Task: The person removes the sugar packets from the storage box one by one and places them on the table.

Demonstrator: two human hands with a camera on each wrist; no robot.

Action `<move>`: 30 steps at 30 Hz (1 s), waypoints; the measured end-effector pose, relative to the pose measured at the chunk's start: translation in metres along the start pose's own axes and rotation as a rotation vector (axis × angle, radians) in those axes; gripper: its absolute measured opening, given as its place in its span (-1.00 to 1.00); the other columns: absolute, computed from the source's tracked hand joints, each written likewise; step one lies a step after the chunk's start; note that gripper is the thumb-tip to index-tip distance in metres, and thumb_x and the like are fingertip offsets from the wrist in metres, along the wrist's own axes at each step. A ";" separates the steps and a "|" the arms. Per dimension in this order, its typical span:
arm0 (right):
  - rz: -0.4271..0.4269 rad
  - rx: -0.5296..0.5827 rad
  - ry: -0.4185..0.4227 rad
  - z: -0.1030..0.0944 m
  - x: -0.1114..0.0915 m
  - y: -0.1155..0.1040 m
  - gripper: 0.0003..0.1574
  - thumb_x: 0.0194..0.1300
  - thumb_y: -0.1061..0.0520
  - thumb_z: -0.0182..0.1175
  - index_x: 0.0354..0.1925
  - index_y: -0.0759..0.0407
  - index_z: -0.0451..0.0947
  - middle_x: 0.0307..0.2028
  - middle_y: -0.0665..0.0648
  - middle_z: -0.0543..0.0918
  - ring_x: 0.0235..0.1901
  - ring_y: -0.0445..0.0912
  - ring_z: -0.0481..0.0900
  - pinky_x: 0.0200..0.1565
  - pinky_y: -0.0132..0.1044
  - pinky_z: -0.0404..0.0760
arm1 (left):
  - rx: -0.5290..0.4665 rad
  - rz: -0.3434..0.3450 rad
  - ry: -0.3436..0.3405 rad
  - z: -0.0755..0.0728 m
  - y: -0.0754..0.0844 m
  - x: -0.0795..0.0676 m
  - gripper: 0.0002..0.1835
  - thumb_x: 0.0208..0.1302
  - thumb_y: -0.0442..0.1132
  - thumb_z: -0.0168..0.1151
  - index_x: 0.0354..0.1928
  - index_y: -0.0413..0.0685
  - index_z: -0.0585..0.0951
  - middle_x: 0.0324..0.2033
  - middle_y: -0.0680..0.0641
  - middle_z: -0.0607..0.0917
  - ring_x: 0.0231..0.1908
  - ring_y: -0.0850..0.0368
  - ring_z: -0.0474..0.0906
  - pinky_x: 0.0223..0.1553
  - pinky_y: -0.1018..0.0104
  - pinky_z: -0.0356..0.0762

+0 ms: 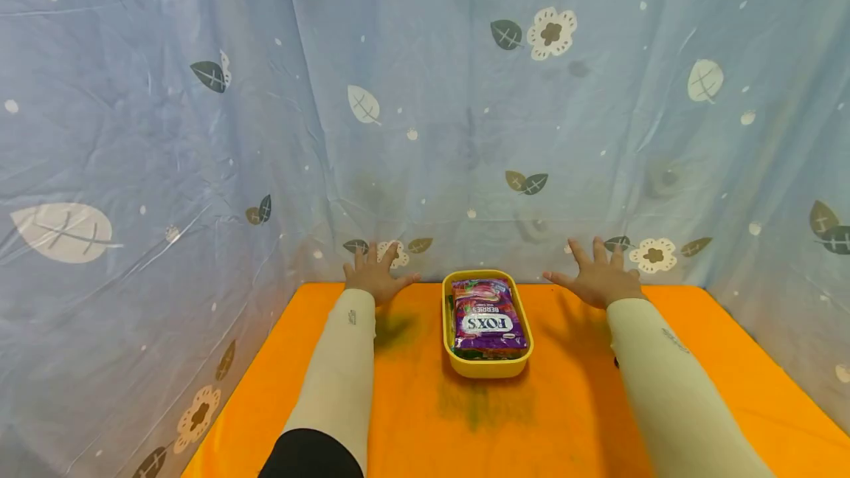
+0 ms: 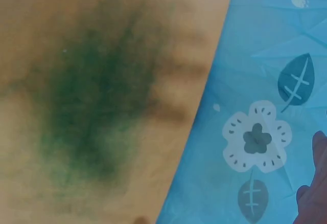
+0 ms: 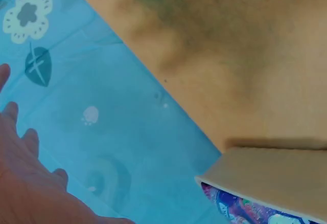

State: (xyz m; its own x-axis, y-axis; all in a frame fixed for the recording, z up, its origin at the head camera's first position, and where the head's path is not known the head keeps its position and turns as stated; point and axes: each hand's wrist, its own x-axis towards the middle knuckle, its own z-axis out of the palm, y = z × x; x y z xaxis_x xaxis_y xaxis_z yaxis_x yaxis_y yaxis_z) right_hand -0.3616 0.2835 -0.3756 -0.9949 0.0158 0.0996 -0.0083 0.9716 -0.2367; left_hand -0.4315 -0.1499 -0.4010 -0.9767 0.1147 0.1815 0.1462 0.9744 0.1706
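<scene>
A yellow tub (image 1: 491, 369) stands on the orange tabletop, between my two hands. Inside it lies a purple candy bag (image 1: 488, 316) marked FOX'S Berries, its print upside down to me, with more packaging partly hidden underneath. To the left of the tub, my left hand (image 1: 375, 277) is held with fingers spread and nothing in it. My right hand (image 1: 600, 280) is likewise spread on the other side, apart from the tub and holding nothing. In the right wrist view the tub's side (image 3: 276, 175) and a bit of the bag show at the lower right.
A blue curtain (image 1: 458, 131) with leaf and flower prints hangs behind the orange table (image 1: 412, 404) and along both sides. Greenish shadowy patches mark the tabletop near the hands and in front of the tub.
</scene>
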 end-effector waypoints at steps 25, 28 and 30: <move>-0.042 0.662 -0.284 -0.021 0.009 -0.030 0.28 0.08 -0.72 -0.28 0.48 -0.22 -0.57 0.48 0.18 -0.39 0.37 0.38 -0.21 0.12 0.47 -0.08 | -0.666 -0.077 -0.172 0.016 0.049 -0.018 0.15 -0.04 0.70 -0.28 0.50 0.13 0.08 0.40 0.00 0.20 0.35 -0.06 0.11 0.27 -0.14 0.04; -0.066 0.731 -0.316 -0.019 0.011 -0.034 0.25 0.12 -0.69 -0.28 0.50 -0.20 -0.53 0.48 0.26 -0.25 0.34 0.40 -0.05 0.14 0.41 0.05 | -0.703 -0.078 -0.210 0.024 0.057 -0.017 0.13 -0.04 0.69 -0.27 0.48 0.15 0.13 0.38 0.01 0.24 0.32 -0.05 0.19 0.26 -0.12 0.10; -0.076 0.774 -0.340 -0.018 0.011 -0.038 0.23 0.14 -0.68 -0.28 0.50 -0.20 -0.50 0.46 0.31 -0.13 0.31 0.42 0.04 0.13 0.38 0.12 | -0.750 -0.085 -0.234 0.030 0.061 -0.017 0.10 -0.01 0.67 -0.23 0.48 0.14 0.14 0.37 0.00 0.27 0.24 -0.07 0.32 0.20 -0.08 0.24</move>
State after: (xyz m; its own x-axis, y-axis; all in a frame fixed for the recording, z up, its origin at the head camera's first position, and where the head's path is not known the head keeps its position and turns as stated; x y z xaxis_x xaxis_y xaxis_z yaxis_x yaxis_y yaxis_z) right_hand -0.3707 0.2514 -0.3480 -0.9640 -0.2351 -0.1243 -0.0197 0.5295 -0.8481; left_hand -0.4104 -0.0870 -0.4227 -0.9849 0.1642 -0.0554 0.0554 0.6012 0.7972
